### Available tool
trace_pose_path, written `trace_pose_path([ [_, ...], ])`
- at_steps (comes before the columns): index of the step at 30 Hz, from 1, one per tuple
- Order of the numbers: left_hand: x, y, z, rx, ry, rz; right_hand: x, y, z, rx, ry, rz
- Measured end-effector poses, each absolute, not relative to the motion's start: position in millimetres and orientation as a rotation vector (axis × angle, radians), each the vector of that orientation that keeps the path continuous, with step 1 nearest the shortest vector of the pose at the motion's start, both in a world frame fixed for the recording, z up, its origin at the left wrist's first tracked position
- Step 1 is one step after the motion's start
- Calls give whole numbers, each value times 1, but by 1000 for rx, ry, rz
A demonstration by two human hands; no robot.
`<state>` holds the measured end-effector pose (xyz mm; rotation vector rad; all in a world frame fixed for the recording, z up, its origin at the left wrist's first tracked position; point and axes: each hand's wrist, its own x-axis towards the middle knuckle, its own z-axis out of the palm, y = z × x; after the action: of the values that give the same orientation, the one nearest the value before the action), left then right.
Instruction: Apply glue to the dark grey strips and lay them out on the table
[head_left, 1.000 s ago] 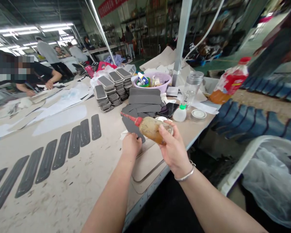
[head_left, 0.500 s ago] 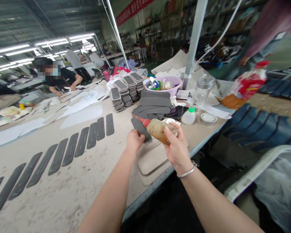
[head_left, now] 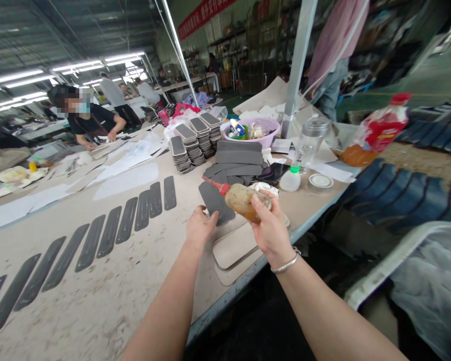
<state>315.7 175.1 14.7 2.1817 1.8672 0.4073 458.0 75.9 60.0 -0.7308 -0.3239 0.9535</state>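
My right hand point(head_left: 268, 225) is wrapped round a glue bottle point(head_left: 244, 200) whose red nozzle points left. Just left of it, my left hand point(head_left: 202, 224) has its thumb and fingers apart, beside a dark grey piece point(head_left: 215, 200) lying on the table. Beige rounded boards point(head_left: 235, 244) lie partly under my right hand near the table edge. A row of glossy dark strips point(head_left: 107, 235) runs across the table to the left. More dark grey pieces point(head_left: 238, 153) are piled behind the bottle.
Stacks of rounded pieces point(head_left: 193, 138) stand at the back, beside a purple basin point(head_left: 272, 131). A clear jar point(head_left: 311, 143), a green-capped bottle point(head_left: 290, 180) and a lid point(head_left: 320, 182) are on the right. A metal post point(head_left: 298, 70) rises behind. A masked person works across the table.
My left hand has moved slightly left, off the dark grey piece, and its fingers have opened. My right hand still holds the bottle. The person at the upper right has shifted left in view.
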Motion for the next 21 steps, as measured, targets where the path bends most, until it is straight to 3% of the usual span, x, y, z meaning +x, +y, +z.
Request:
trace_pose_path([
  [9,343,185,-1,2119,1803,422,458,76,60,-734,-348,988],
  [21,301,191,6,1644,1682,923,458,77,58,-768,-326,1012],
])
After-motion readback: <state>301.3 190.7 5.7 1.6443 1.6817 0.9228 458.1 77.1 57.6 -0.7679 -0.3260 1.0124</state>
